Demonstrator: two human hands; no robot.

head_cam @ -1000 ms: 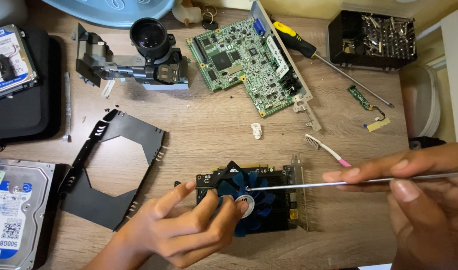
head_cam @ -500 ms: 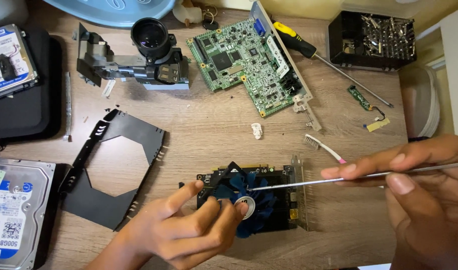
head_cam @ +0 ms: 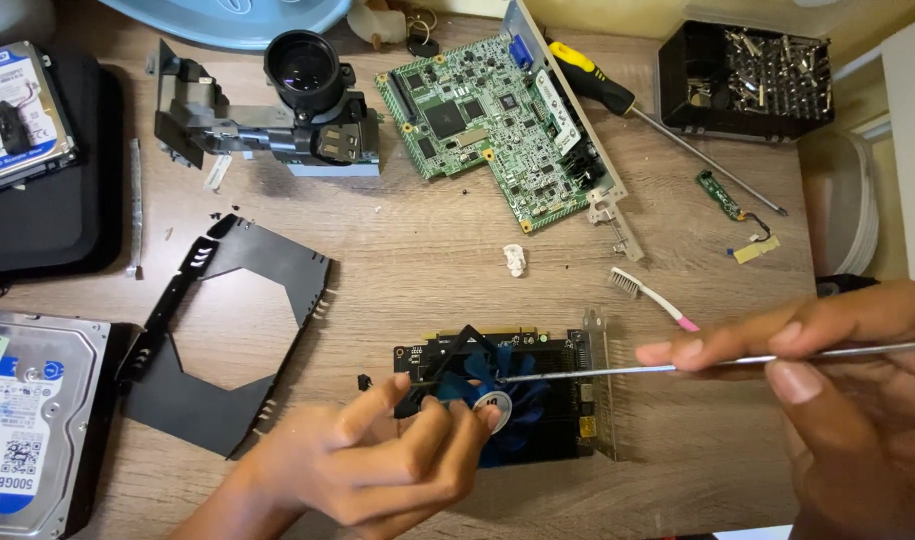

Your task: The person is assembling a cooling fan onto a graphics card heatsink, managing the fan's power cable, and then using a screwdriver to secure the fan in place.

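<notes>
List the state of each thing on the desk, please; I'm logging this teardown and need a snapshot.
Graphics card: flat, fan up.
Left hand: gripping the fan.
Right hand: pinching a long screwdriver shaft, tip at the fan.
Green board: bare, lying flat.
Yellow screwdriver: lying unused.
Lens unit: removed from any housing.
Black frame: detached.
Bit box: open.

The left hand (head_cam: 378, 465) comes in from the bottom edge, palm turned down and wrist bent, with its fingers (head_cam: 448, 440) curled loosely together and the index finger and thumb stretched forward and up. The right hand (head_cam: 838, 400) enters from the right edge and lies almost level, its index finger extended straight toward the left and the thumb pressed under it in a pinch. The two hands are near each other but not touching.
</notes>
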